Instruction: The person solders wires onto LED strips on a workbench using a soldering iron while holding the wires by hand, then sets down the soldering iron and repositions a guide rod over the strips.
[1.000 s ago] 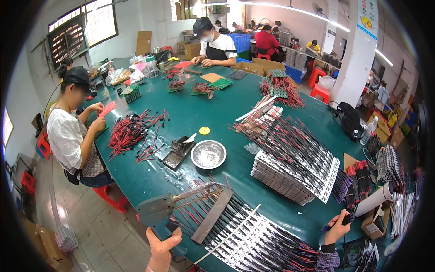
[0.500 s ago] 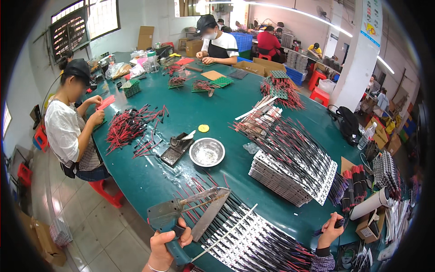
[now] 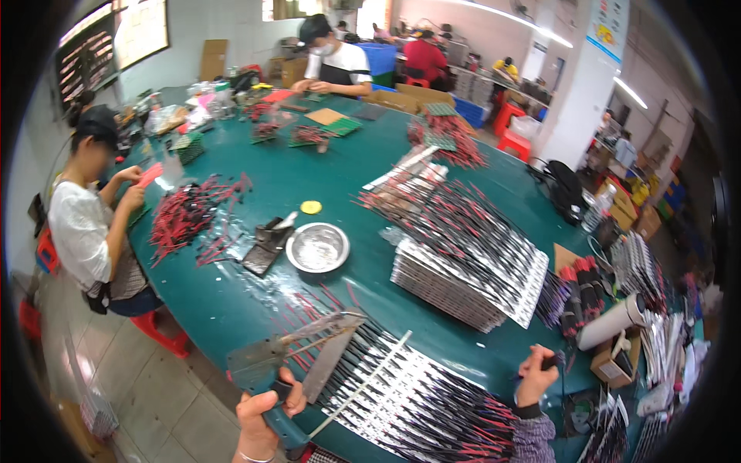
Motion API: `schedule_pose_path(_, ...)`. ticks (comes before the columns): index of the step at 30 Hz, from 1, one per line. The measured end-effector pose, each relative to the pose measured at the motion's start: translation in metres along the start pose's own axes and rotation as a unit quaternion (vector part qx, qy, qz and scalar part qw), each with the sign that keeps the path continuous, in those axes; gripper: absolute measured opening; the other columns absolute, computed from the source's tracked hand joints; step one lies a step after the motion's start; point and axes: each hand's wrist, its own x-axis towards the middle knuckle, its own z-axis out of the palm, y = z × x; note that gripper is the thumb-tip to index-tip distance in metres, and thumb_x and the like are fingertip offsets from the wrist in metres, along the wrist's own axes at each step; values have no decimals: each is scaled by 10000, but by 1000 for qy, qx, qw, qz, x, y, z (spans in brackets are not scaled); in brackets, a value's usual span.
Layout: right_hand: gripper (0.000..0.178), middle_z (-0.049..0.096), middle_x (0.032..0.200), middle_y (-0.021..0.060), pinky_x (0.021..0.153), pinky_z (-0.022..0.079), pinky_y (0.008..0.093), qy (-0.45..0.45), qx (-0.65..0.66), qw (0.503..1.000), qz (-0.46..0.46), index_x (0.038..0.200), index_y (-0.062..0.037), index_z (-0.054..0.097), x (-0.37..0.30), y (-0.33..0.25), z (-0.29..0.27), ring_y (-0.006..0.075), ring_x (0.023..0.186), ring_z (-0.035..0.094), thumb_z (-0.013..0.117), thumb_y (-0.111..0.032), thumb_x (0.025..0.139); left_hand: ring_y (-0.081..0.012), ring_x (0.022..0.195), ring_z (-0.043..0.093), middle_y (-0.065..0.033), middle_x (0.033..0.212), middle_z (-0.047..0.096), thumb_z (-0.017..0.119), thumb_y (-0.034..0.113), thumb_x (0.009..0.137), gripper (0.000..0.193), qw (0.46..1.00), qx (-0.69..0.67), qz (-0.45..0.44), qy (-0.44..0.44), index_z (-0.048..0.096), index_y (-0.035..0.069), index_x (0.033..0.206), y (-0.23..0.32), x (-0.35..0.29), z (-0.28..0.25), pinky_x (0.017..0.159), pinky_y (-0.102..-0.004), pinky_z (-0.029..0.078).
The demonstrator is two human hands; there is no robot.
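At seven o'clock, the left hand [image 3: 258, 421] is gripping a tool [image 3: 261, 363], likely needing steady aim. At four, the right hand [image 3: 534, 380] is holding something dark [image 3: 552, 361].

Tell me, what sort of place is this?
Probably a workshop where wired parts are put together by hand. A stack of white panels topped with dark wires, a heap of red and black leads, and a gun-shaped tool in the person's left hand suggest it.
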Motion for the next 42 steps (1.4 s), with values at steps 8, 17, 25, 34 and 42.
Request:
schedule_pose_path(8, 170, 519, 602, 4, 431, 371, 245, -63, 0, 998, 26, 957, 3, 631, -3, -6, -2, 72, 462, 456, 640, -147, 1036, -193, 635, 479, -99, 725, 506, 740, 236, 731, 488, 999, 9, 17, 45, 587, -45, 1100, -8, 1, -6, 568, -330, 396)
schedule_pose_path(17, 151, 696, 824, 173, 629, 527, 426, -311, -417, 820, -238, 1017, -63, 643, 19, -97, -9, 344, 745, 699, 712, -168, 932, -130, 687, 377, -14, 863, 423, 727, 240, 882, 477, 998, -42, 1, -51, 489, 26, 1235, -15, 9, -41, 593, -295, 394)
schedule_pose_path(25, 54, 719, 752, 74, 546, 531, 425, -383, -693, 526, -310, 878, -116, 688, 30, -110, -17, 284, 690, 735, 663, -160, 858, -165, 790, 359, -64, 978, 439, 671, 194, 911, 426, 993, -64, -32, -90, 496, -35, 1226, 0, 3, -35, 685, -308, 336)
schedule_pose_path(34, 131, 758, 824, 8, 572, 530, 522, -498, -800, 200, -267, 849, -197, 809, 9, -30, 65, 286, 770, 733, 685, -241, 857, -170, 785, 386, -64, 924, 431, 637, 185, 932, 375, 995, -32, -14, -94, 519, -38, 1209, -2, -11, -24, 684, -302, 365)
schedule_pose_path(42, 123, 665, 848, 54, 558, 554, 411, -435, -643, 513, -368, 946, -74, 676, -22, -103, 113, 238, 803, 709, 672, -142, 843, -141, 715, 421, -47, 929, 476, 717, 229, 901, 515, 998, 11, 14, -56, 486, -13, 1293, -19, -20, -51, 597, -293, 404)
